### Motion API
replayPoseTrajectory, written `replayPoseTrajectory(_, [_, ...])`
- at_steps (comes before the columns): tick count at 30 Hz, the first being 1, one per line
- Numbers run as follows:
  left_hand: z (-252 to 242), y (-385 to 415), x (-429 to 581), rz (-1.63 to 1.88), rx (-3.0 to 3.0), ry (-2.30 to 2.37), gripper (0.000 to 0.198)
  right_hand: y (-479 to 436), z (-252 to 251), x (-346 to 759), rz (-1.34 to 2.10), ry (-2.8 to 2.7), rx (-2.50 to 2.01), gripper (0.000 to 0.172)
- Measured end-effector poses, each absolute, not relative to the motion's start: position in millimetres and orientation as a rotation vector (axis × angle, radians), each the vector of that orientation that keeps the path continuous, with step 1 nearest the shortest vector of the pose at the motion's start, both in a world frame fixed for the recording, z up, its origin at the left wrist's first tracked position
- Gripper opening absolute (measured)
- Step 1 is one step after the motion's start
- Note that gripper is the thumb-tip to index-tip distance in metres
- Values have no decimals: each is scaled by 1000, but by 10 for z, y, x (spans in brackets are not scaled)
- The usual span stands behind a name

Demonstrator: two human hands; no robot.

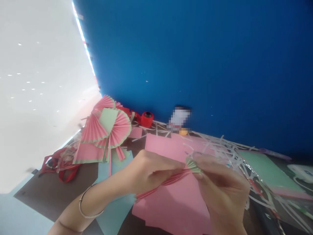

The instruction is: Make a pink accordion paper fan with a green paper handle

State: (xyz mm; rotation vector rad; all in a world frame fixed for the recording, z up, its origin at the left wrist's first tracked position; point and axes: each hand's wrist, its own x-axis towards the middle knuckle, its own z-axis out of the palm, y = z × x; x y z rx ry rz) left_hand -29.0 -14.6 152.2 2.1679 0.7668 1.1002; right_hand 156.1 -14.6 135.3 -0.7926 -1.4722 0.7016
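Note:
A narrow pleated strip of pink paper (168, 179) with a green edge is held between my two hands, over pink sheets (176, 209). My left hand (156, 169), with a bangle on its wrist, pinches the pleats from above. At the strip's right end, my right hand (220, 179) closes thumb and fingers on the green-edged folds, which fan out slightly. Parts of the strip are hidden by the fingers. Beyond my left hand stand finished-looking pink and green pleated fans (119, 129), gathered in a pile at the left.
Blue paper (114, 212) lies under my left forearm. A red tape roll (147, 119) is by the blue wall (195, 58). White paper strips (227, 147) tangle at the right, near green sheets (271, 173) and a dark tool (265, 217). A red strapped item (67, 174) lies left.

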Motion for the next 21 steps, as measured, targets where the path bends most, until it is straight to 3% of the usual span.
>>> replayPoseTrajectory(13, [1409, -95, -271, 1240, 2230, 668, 23, -145, 1289, 1584, 837, -1454, -744, 27])
replayPoseTrajectory(21, [1423, -71, -273, 1134, 2162, 715, 27, -85, 1306, 1544, 974, -1399, -943, 23])
